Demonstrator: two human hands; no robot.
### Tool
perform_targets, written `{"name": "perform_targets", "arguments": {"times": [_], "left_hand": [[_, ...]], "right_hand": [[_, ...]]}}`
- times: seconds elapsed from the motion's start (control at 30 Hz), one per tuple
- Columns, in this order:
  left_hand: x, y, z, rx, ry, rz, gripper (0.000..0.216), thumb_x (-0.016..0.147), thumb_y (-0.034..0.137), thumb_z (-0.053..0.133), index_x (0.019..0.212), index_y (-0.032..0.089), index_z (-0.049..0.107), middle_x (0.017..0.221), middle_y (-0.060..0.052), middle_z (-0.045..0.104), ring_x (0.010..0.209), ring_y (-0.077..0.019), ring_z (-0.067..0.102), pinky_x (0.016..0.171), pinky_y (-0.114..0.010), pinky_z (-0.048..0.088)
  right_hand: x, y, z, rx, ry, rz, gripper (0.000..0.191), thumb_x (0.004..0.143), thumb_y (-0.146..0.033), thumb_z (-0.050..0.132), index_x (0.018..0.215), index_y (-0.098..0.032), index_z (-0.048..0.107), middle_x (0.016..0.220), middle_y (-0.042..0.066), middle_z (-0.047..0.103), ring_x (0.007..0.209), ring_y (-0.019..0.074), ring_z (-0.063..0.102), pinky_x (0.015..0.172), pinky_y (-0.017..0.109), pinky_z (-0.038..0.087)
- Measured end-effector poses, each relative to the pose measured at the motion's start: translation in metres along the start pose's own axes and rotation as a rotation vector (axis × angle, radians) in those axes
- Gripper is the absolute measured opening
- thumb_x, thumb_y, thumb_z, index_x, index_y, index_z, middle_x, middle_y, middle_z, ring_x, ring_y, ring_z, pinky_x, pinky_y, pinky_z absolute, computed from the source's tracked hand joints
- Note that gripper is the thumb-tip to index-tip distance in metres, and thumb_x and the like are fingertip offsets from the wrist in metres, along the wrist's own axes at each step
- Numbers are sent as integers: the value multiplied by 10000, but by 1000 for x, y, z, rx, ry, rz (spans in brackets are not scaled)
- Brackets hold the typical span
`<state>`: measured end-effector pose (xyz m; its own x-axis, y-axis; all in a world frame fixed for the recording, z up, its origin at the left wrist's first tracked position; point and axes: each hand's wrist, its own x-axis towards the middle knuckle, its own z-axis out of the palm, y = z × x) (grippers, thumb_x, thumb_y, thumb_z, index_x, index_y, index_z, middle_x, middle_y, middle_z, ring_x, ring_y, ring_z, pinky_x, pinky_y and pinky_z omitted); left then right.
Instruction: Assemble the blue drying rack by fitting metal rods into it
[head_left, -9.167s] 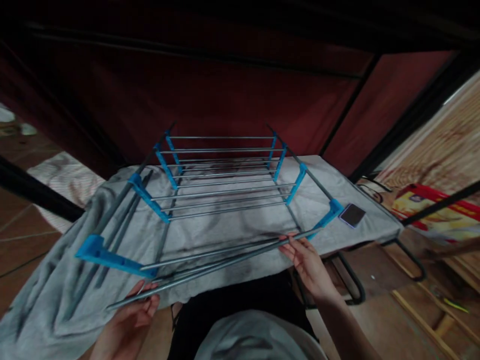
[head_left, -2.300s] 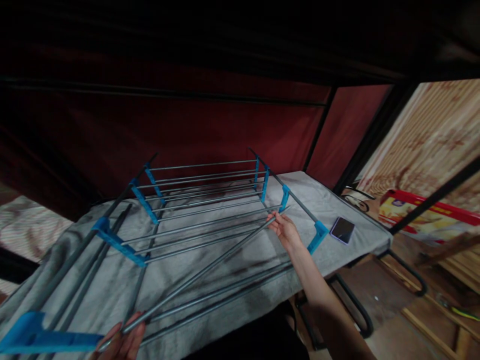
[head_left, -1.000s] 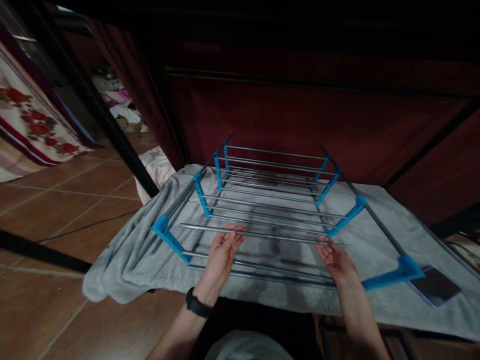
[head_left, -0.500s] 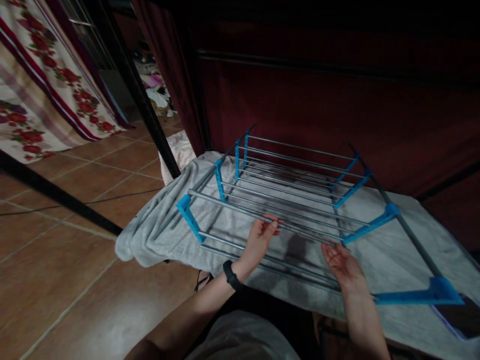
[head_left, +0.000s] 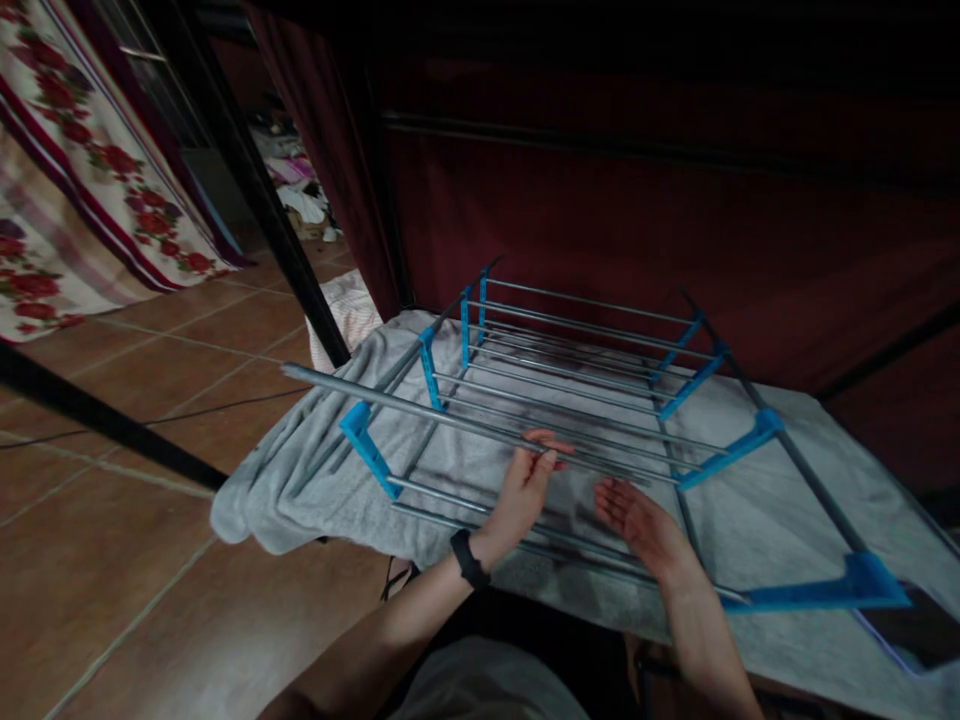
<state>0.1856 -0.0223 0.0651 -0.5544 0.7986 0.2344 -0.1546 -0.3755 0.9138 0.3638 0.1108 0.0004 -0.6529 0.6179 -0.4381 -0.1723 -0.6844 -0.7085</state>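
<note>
A rack of grey metal rods and blue plastic connectors (head_left: 366, 445) lies on a grey towel (head_left: 300, 490). My left hand (head_left: 525, 485), with a black band on its wrist, is closed round one loose grey rod (head_left: 390, 403). That rod lies across the rack's near section, and its left end sticks out past the left blue connector. My right hand (head_left: 637, 512) is palm up with fingers apart, just below the rod's right end and holding nothing.
A phone (head_left: 911, 630) lies on the towel at the lower right, beside a blue connector (head_left: 825, 595). Dark red fabric panels (head_left: 600, 230) close off the back. A black frame bar (head_left: 247, 190) and tiled floor (head_left: 112, 520) are on the left, with a floral cloth (head_left: 67, 190) beyond.
The rod has slid left, so its end now juts past the left connector. My right hand has moved left along it and opened. My left hand has kept its grip.
</note>
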Motion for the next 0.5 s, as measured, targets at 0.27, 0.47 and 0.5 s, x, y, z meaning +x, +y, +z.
{"name": "perform_targets", "arguments": {"times": [0.27, 0.47, 0.5], "left_hand": [[27, 27, -26, 288, 21, 187, 404, 982, 401, 467, 1325, 200, 399, 975, -53, 661, 923, -180, 611, 886, -349, 453], [38, 49, -29, 461, -10, 282, 402, 991, 373, 444, 1356, 204, 436, 939, -43, 641, 890, -174, 596, 843, -306, 441], [39, 52, -28, 479, -13, 292, 402, 990, 370, 443, 1357, 205, 451, 937, -44, 641, 887, -177, 596, 839, -303, 440]], "right_hand": [[-3, 4, -5, -57, 51, -134, 277, 693, -314, 795, 944, -221, 726, 982, 59, 739, 897, 180, 689, 847, 298, 571], [-2, 4, -4, 0, 122, -177, 246, 674, -246, 791, 908, -224, 720, 955, 66, 740, 872, 192, 697, 813, 316, 596], [-2, 4, -3, 15, 130, -176, 248, 671, -232, 789, 908, -221, 716, 951, 66, 740, 871, 194, 699, 806, 317, 600]]}}
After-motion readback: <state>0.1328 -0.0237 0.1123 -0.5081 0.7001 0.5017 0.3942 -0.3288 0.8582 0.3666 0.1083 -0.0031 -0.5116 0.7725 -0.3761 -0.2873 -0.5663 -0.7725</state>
